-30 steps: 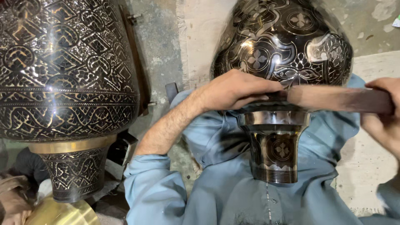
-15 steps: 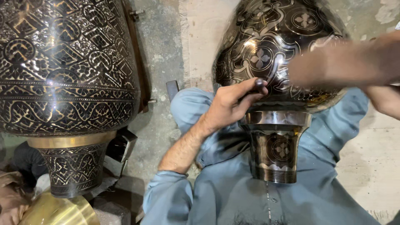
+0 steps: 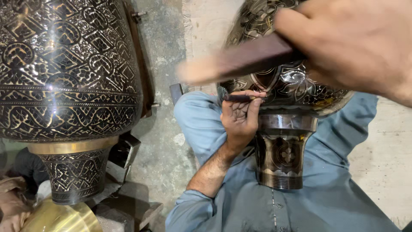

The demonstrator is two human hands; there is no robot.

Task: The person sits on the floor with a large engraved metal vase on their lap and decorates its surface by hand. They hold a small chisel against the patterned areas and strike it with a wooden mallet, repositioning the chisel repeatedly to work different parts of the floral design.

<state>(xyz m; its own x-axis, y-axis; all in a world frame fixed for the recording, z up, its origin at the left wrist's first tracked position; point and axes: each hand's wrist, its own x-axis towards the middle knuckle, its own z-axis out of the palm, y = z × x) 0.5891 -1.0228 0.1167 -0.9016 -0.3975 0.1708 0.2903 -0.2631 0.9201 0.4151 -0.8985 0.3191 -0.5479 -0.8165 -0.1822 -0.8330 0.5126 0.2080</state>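
Engraved metal, our vase (image 3: 283, 129) lies across our lap. Our left hand (image 3: 240, 118) pinches a thin chisel (image 3: 238, 98) against its belly. Above it, our right hand (image 3: 360, 47) has its grip closed around a wooden mallet (image 3: 253, 58).

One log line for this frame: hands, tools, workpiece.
left hand: holds thin chisel tip against engraved vase | right hand: grips wooden mallet, raised, blurred | vase: on lap | second vase: left
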